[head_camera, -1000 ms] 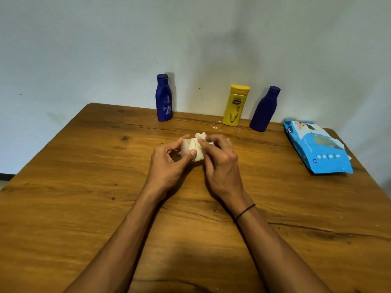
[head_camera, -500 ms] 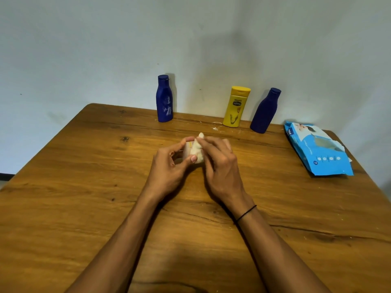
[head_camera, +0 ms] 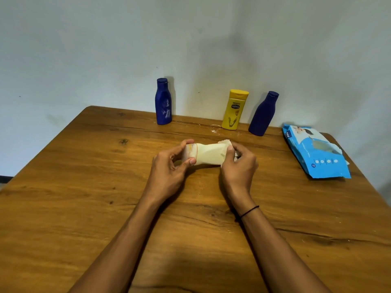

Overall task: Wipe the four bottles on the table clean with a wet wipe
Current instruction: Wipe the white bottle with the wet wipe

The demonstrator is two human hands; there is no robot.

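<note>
Fingers of left hand (head_camera: 169,172) pinch cream bottle (head_camera: 208,154) at its cap end over mid-table, right hand (head_camera: 240,163) grips wipe (head_camera: 225,142) at base; rotate bottle, wipe full length.

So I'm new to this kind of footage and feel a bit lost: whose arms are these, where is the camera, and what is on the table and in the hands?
There is no machine here. The arms belong to a person, and the one camera sits on their head, looking forward and down, so you see as they do.

The left hand grips one end of a small cream bottle lying sideways. The right hand holds a white wet wipe against its other end.

On the wooden table, three more bottles stand upright by the wall: a blue bottle on the left, a yellow bottle, and a second blue bottle. Right of them lies a blue wipes pack, flat.
</note>
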